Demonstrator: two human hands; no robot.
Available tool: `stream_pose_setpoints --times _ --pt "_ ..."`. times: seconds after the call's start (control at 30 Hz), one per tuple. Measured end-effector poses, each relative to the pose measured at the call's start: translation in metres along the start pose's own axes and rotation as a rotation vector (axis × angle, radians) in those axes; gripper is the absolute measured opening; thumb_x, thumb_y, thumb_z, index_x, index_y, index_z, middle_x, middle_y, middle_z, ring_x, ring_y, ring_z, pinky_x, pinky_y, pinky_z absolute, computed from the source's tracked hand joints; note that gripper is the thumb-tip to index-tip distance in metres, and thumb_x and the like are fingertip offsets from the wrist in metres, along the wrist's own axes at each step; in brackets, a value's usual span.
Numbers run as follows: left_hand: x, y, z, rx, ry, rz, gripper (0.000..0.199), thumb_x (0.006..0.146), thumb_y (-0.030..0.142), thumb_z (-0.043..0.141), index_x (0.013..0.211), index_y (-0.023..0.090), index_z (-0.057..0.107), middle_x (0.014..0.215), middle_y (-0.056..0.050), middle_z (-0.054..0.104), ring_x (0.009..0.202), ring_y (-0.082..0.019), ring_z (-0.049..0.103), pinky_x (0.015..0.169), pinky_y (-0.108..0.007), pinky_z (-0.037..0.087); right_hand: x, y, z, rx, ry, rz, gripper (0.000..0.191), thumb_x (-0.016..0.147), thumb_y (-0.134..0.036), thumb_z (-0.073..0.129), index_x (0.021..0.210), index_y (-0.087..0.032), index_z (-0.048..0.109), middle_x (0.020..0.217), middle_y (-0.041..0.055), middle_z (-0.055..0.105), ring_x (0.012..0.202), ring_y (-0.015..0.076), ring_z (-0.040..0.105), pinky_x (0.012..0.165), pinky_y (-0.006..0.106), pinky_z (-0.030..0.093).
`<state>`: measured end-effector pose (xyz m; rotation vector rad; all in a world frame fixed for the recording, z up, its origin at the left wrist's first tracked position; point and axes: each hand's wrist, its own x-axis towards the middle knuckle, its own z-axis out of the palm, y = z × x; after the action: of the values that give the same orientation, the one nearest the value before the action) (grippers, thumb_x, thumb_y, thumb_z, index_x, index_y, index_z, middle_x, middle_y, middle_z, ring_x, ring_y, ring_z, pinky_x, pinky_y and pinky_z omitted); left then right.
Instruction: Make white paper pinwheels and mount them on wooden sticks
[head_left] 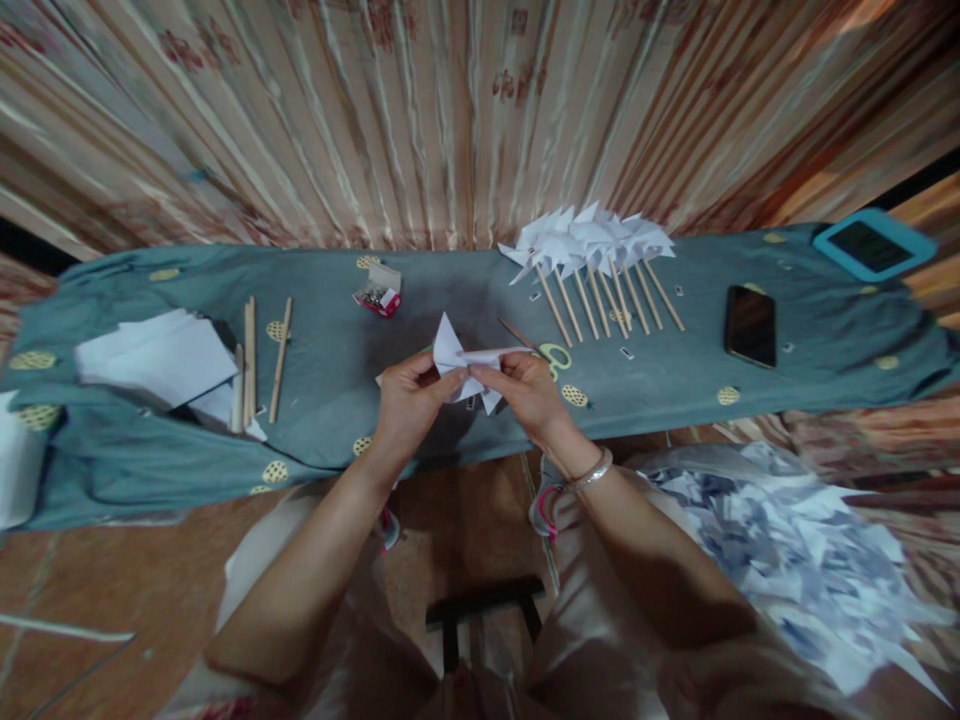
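Note:
A white folded paper piece (452, 350) with pointed corners is held over the front middle of the cloth-covered table (330, 380). My left hand (414, 395) pinches its left side, and my right hand (529, 390) pinches its right side, the thumbs almost meeting at its centre. Just beyond my right hand lie scissors (556, 358) with pale green handles. Farther back, several white paper pinwheels (592, 243) on wooden sticks lie in a row. An open red and white box (379, 292) of small metal pieces sits behind my left hand.
Left on the table are a stack of white paper (157, 355) and loose wooden sticks (280, 360). To the right lie a dark phone (751, 325) and a blue-framed tablet (874, 245). A heap of cut paper (810, 560) is at the lower right. A curtain (420, 130) hangs behind.

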<state>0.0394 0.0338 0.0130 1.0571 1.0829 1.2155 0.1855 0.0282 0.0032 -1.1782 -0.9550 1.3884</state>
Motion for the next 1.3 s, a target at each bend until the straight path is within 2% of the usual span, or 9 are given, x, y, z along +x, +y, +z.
stream_pose_setpoints --times 0.23,0.5,0.7,0.93,1.13,1.3 --pt "-0.0008 0.0012 0.0024 -0.053 -0.025 -0.026 0.029 0.055 0.032 0.088 0.077 0.017 0.077 0.074 -0.001 0.074 0.066 -0.014 0.063 0.068 -0.028 0.054 0.0014 0.0012 -0.0013 0.029 0.029 -0.017 0.031 0.055 -0.044 0.088 0.068 -0.02 0.073 0.069 0.0004 0.073 0.064 0.0148 0.063 0.063 0.029 0.05" --pt "-0.0009 -0.0029 0.002 -0.08 -0.038 -0.054 0.025 0.055 0.02 0.083 0.079 0.016 0.076 0.075 0.001 0.075 0.066 -0.013 0.064 0.071 -0.027 0.054 -0.0002 0.0016 -0.0014 -0.012 0.04 0.0 0.031 0.057 -0.045 0.086 0.069 -0.019 0.072 0.069 0.0007 0.073 0.063 0.0151 0.062 0.063 0.03 0.048" --pt "-0.0021 -0.0015 0.0032 -0.078 -0.044 -0.054 0.025 0.055 0.022 0.083 0.078 0.017 0.076 0.074 0.0 0.075 0.064 -0.014 0.064 0.07 -0.028 0.054 0.0006 0.002 -0.0005 -0.006 0.056 0.025 0.03 0.054 -0.043 0.086 0.065 -0.02 0.072 0.064 -0.0007 0.071 0.06 0.0141 0.06 0.059 0.028 0.047" --pt "0.0007 -0.0041 0.0012 -0.045 -0.017 -0.043 0.026 0.054 0.024 0.083 0.078 0.016 0.075 0.075 0.0 0.075 0.066 -0.015 0.064 0.07 -0.029 0.054 -0.0008 -0.0005 0.0009 0.021 0.025 0.043 0.036 0.052 -0.046 0.089 0.071 -0.02 0.074 0.072 0.0003 0.074 0.064 0.0145 0.063 0.064 0.029 0.051" --pt "-0.0006 -0.0026 0.0023 -0.082 -0.028 -0.051 0.025 0.056 0.021 0.083 0.079 0.016 0.076 0.073 0.001 0.074 0.066 -0.013 0.063 0.07 -0.026 0.052 -0.001 -0.0026 0.0016 0.027 0.023 0.064 0.037 0.049 -0.048 0.089 0.066 -0.019 0.072 0.065 -0.0017 0.072 0.057 0.012 0.059 0.057 0.026 0.047" --pt "-0.0021 -0.0007 0.0039 -0.089 -0.042 -0.07 0.03 0.056 0.026 0.085 0.082 0.016 0.075 0.077 -0.001 0.075 0.068 -0.015 0.064 0.073 -0.028 0.053 0.0012 0.0009 0.0006 0.005 0.042 0.059 0.039 0.051 -0.05 0.087 0.061 -0.019 0.066 0.059 -0.0027 0.068 0.054 0.0112 0.055 0.053 0.025 0.042"
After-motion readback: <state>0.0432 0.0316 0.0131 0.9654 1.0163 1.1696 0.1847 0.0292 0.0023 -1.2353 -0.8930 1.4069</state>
